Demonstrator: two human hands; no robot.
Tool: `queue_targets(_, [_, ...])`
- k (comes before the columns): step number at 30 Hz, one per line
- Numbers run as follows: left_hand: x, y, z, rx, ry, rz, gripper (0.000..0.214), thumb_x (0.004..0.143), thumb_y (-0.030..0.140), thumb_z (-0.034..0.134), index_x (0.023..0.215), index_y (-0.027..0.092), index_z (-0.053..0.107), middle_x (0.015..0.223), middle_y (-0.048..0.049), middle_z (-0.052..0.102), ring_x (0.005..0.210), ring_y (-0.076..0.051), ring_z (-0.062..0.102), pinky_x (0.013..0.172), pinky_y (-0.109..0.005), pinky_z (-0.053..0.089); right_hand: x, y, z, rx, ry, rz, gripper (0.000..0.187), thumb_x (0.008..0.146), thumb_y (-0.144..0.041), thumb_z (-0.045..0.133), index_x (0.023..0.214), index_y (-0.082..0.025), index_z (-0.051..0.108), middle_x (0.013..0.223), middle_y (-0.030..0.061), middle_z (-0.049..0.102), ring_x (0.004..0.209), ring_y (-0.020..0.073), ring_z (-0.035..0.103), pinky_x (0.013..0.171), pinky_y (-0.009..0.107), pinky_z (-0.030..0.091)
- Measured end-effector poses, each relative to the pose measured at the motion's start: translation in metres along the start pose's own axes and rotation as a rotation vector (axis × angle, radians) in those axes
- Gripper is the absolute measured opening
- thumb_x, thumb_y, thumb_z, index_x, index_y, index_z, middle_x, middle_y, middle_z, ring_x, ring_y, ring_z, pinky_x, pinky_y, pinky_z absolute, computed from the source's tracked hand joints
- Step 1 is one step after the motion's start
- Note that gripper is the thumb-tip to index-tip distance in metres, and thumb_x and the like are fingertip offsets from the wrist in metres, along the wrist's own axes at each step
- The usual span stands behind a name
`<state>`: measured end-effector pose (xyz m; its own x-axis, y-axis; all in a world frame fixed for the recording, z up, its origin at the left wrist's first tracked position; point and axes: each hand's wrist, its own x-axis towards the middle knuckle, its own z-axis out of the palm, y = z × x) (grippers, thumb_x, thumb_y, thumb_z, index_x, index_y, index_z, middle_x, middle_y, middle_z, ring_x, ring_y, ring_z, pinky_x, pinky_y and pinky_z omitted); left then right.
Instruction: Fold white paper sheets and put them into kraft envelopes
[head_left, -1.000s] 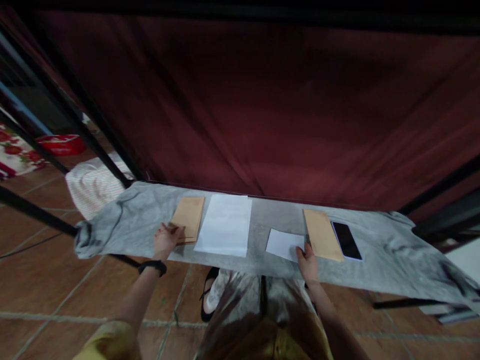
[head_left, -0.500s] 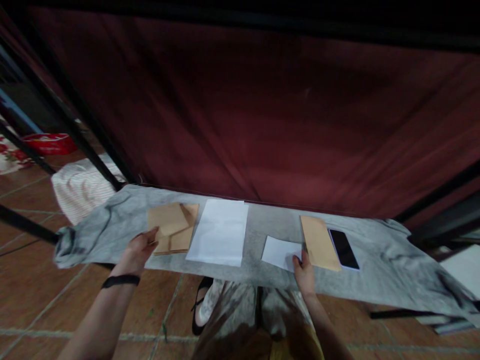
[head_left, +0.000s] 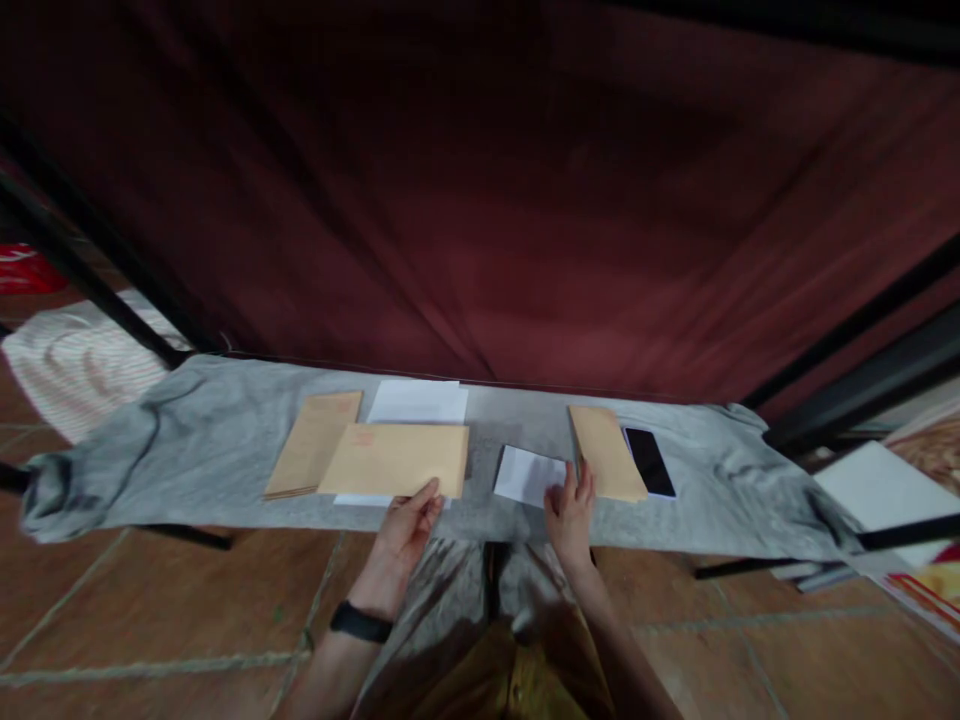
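Note:
My left hand (head_left: 410,520) pinches a brown envelope (head_left: 397,458) by its lower right edge, holding it across the white sheets of paper (head_left: 417,400). The envelope bears a faint red print and partly covers the sheets. To its left lies a stack of brown envelopes (head_left: 311,445). My right hand (head_left: 571,510) rests at the right edge of a folded white paper (head_left: 525,475), fingers apart and touching it. Just beyond that hand lies another brown envelope (head_left: 611,455).
A phone (head_left: 649,462) lies right of the single envelope. Grey cloth (head_left: 225,440) covers the narrow bench. Dark red fabric (head_left: 480,250) hangs behind it, with black metal bars (head_left: 862,340) at the sides. Striped cloth (head_left: 82,360) is at the left.
My left hand has moved right from the stack, carrying an envelope over the white sheets. My right hand's fingers have spread at the folded paper. The view has shifted right.

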<state>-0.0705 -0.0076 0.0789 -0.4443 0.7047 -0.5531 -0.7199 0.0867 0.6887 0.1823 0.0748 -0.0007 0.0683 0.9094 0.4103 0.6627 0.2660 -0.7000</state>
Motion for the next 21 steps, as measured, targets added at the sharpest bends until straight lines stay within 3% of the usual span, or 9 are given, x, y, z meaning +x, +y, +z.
queue_targets(1, [-0.003,-0.006,0.003,-0.017,-0.013,-0.009,0.023,0.069,0.007,0.083,0.066,0.017,0.062,0.056,0.005,0.064,0.048,-0.007,0.061,0.053,-0.016,0.052,-0.001,-0.01,-0.002,0.039,-0.02,0.005,0.054,0.094,-0.045,0.048,0.14,-0.016,0.051,0.159,0.0204,0.033,0.149,0.0368,0.026,0.116,0.062,0.028])
queue_targets(3, [-0.008,-0.016,0.009,-0.054,-0.033,-0.028,0.022,0.067,0.006,0.084,0.069,0.017,0.065,0.061,0.0045,0.067,0.05,-0.007,0.063,0.055,-0.016,0.054,-0.002,-0.033,-0.002,0.261,-0.157,0.072,0.052,0.095,-0.051,0.049,0.137,-0.021,0.055,0.149,0.0165,0.048,0.141,0.0329,0.041,0.115,0.058,0.033])
queue_targets(5, [-0.015,-0.025,0.014,-0.053,-0.045,-0.014,0.024,0.063,0.005,0.085,0.073,0.017,0.067,0.066,0.0038,0.07,0.053,-0.007,0.064,0.058,-0.016,0.055,-0.003,-0.057,0.002,0.597,-0.349,0.258,0.057,0.092,-0.059,0.052,0.136,-0.023,0.056,0.134,0.0138,0.062,0.123,0.0287,0.059,0.106,0.049,0.046])
queue_targets(8, [-0.025,-0.035,0.019,-0.039,-0.09,-0.019,0.028,0.059,0.007,0.088,0.078,0.018,0.07,0.074,0.0021,0.074,0.058,-0.008,0.066,0.061,-0.018,0.056,-0.002,-0.085,0.01,0.949,-0.57,0.501,0.064,0.079,-0.067,0.066,0.124,-0.023,0.065,0.109,0.0097,0.073,0.096,0.0256,0.07,0.084,0.041,0.057])
queue_targets(14, [-0.034,-0.045,0.013,-0.04,-0.15,-0.139,0.032,0.057,0.014,0.092,0.079,0.02,0.069,0.072,0.0039,0.072,0.056,-0.008,0.063,0.059,-0.019,0.054,0.001,-0.097,0.003,1.017,-0.68,0.675,0.049,0.064,-0.058,0.079,0.093,-0.019,0.072,0.076,0.0028,0.073,0.068,0.0192,0.068,0.058,0.027,0.051])
queue_targets(21, [-0.045,-0.048,0.017,0.025,-0.196,-0.089,0.038,0.053,0.014,0.094,0.083,0.019,0.071,0.083,0.0015,0.076,0.065,-0.01,0.067,0.06,-0.019,0.053,0.0,-0.096,-0.011,1.06,-0.755,0.591,0.045,0.065,-0.055,0.08,0.095,-0.022,0.072,0.075,0.0005,0.073,0.072,0.0197,0.067,0.064,0.029,0.052])
